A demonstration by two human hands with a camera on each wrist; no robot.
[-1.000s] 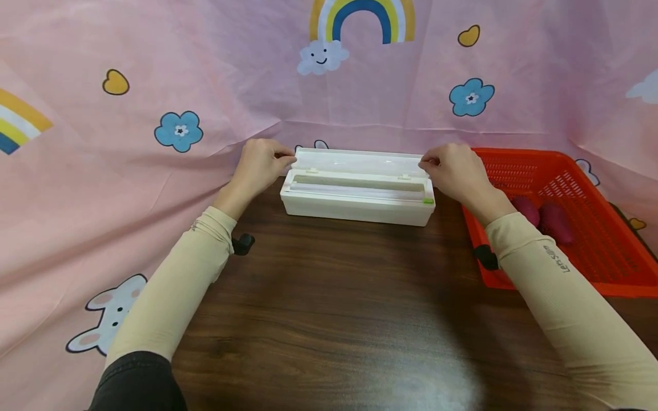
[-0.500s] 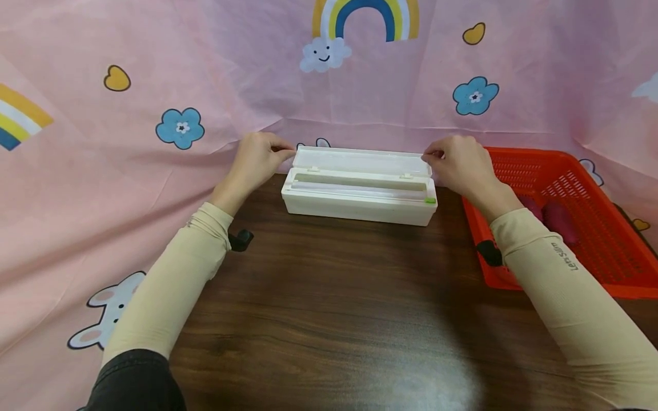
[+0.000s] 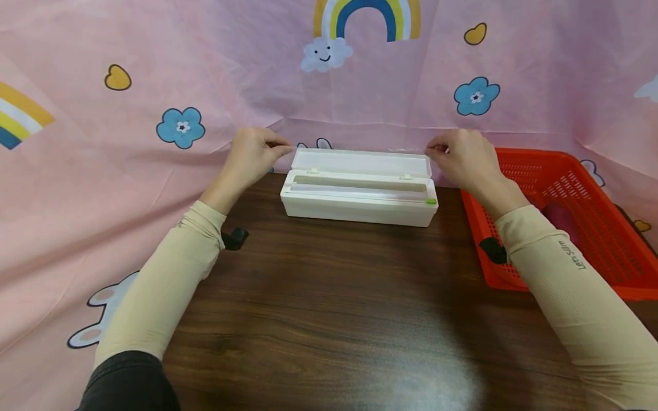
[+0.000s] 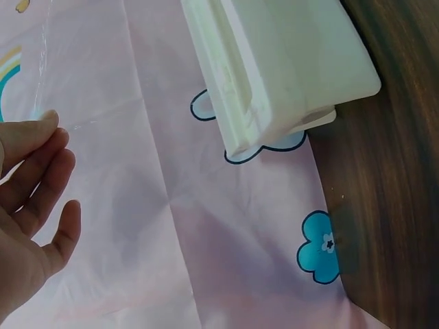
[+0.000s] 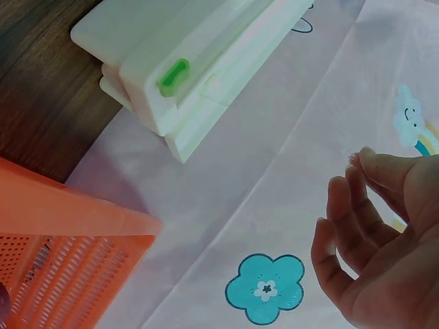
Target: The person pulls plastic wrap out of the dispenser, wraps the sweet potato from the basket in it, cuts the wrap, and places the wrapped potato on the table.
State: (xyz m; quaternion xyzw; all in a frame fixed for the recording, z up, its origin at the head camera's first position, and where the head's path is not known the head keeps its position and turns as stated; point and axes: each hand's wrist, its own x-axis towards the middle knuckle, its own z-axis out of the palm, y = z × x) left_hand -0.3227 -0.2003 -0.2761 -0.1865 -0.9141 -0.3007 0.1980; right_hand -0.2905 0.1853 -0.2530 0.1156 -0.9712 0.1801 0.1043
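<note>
A long white cling film dispenser stands at the back of the table, its lid raised and tipped back. A pale roll shows in its slot, and a green slide cutter sits at its right end. My left hand pinches a clear sheet of cling film between thumb and index finger, just beyond the lid's left corner. At the opposite corner, my right hand pinches a bunched bit of the same film. The film between the hands is nearly invisible except for faint glints.
To the right stands a red perforated basket with a dark reddish thing in it, partly behind the right forearm. A pink patterned cloth hangs right behind the dispenser. Brown wooden tabletop lies in front.
Both hands have risen a little and drawn slightly outward from the lid's corners, still pinching. The dispenser has stayed nearly in place with its lid up.
</note>
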